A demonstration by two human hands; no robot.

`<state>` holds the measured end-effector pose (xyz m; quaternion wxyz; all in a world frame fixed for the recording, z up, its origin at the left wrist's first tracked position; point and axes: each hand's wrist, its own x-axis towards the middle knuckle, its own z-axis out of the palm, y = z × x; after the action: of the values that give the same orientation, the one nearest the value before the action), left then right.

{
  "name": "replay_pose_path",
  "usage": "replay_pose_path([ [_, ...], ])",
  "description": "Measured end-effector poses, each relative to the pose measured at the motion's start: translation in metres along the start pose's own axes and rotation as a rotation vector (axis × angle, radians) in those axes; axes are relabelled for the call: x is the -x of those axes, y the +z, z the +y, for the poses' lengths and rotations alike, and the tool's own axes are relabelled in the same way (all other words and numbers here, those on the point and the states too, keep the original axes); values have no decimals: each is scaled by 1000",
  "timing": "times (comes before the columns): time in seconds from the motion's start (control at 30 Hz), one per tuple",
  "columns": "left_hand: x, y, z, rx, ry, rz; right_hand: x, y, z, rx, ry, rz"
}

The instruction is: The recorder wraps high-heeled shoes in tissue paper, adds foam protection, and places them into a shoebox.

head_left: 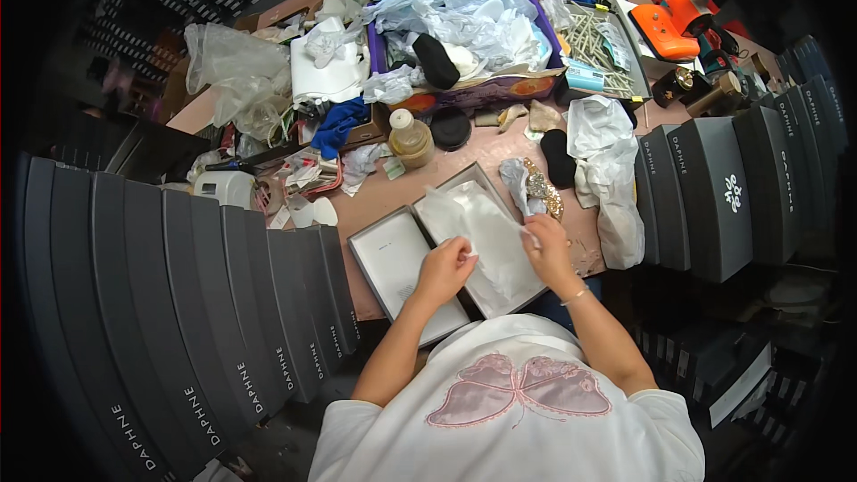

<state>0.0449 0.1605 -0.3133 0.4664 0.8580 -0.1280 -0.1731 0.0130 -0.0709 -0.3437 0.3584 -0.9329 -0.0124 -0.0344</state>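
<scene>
An open grey shoebox [484, 170] stands on the bench in front of me, with white tissue paper [486, 245] spread inside it. Beside it on the left lies the shallow box lid [390, 259], its pale inside facing up. My left hand [449, 270] is closed in a pinch on the tissue's left edge. On the other side, my right hand [548, 250] pinches the tissue's right edge. Just beyond that hand rests a shoe with gold, jewelled trim [541, 187], partly wrapped in pale paper. The fingertips of both hands are only partly visible.
Stacked dark shoeboxes flank me on the left [161, 303] and right [714, 196]. At the back sits a purple bin [378, 49] heaped with crumpled plastic. A liquid bottle [411, 138], a black round tin [451, 128] and an orange tape dispenser [668, 31] stand on the bench.
</scene>
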Motion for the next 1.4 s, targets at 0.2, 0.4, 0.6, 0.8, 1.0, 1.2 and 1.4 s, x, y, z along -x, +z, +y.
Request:
replay_pose_path([
  [0.2, 103, -72, -91, 253, -473, 582, 1, -67, -52, -715, 410, -177],
  [0.4, 121, -55, -40, 1448, -389, 166, 32, 41, -142, -697, -553, -789],
  [0.6, 153, 7, -77, 866, -485, 237, -21, 43, -55, -11, -253, -385],
  [0.8, 136, -47, -52, 862, -437, 486, 23, 100, 6, 204, -284, -596],
  [1.0, 125, -48, -42, 1024, -423, 468, -42, -23, -24, 5, -417, -143],
  [1.2, 110, -29, -50, 763, -288, 508, -131, -88, 11, 432, -310, 252],
  [1.4, 108, -18, -84, 1007, -304, 497, -108, 79, -18, 322, -435, -356],
])
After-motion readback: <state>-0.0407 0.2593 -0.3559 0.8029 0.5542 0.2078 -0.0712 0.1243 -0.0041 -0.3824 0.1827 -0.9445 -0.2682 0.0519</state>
